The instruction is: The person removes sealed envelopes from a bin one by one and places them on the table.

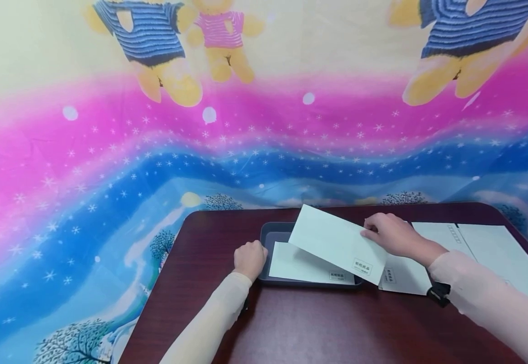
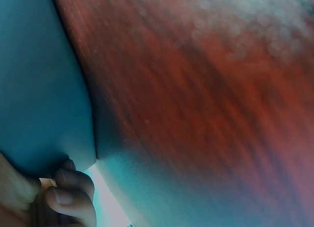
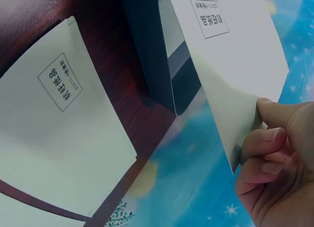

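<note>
My right hand (image 1: 391, 233) pinches a white envelope (image 1: 336, 237) by its right edge, thumb and fingers on either side of the paper. The envelope is held tilted over a dark grey tray (image 1: 278, 228), its printed corner low near the tray's right end. Inside the tray lies another white envelope (image 1: 300, 267), partly covered by the held one. My left hand (image 1: 249, 259) grips the tray's left rim; in the left wrist view its curled fingers (image 2: 73, 200) are right at the edge of the tray wall (image 2: 39, 89).
Right of the tray, more envelopes (image 1: 406, 277) lie on the dark red-brown table (image 1: 309, 323), one showing a printed box. Further right are larger white sheets or envelopes (image 1: 495, 247), partly behind the right sleeve. A patterned cloth (image 1: 264, 126) hangs behind the table.
</note>
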The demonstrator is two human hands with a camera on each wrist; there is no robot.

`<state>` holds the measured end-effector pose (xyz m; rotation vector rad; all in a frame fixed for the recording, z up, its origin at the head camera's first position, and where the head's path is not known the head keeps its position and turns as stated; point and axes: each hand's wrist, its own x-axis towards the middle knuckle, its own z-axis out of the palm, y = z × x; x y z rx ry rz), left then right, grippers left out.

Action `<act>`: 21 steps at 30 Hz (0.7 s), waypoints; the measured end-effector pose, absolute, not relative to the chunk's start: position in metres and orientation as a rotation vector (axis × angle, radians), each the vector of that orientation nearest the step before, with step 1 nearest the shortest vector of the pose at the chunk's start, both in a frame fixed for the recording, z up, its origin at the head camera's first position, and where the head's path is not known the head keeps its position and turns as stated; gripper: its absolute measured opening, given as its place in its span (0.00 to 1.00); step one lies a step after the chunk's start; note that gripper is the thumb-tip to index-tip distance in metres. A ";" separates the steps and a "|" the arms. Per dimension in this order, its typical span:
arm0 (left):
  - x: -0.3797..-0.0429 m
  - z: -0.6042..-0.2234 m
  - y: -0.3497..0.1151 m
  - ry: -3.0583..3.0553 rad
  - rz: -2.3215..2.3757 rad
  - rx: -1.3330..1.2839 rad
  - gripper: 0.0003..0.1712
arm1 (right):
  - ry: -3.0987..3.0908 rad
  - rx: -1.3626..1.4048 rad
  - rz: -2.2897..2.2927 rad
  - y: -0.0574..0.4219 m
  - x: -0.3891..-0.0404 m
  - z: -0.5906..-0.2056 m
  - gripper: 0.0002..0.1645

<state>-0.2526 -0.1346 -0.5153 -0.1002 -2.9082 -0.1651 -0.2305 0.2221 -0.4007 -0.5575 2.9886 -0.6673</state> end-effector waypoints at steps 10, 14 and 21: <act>-0.250 -0.514 -0.135 -2.910 -0.182 -0.103 0.27 | 2.978 -0.510 -0.713 0.236 -0.229 -0.403 0.08; -0.249 -0.514 -0.135 -2.908 -0.188 -0.103 0.26 | 2.973 -0.504 -0.697 0.240 -0.228 -0.405 0.08; -0.252 -0.516 -0.136 -2.912 -0.173 -0.102 0.26 | 2.980 -0.487 -0.693 0.245 -0.228 -0.410 0.09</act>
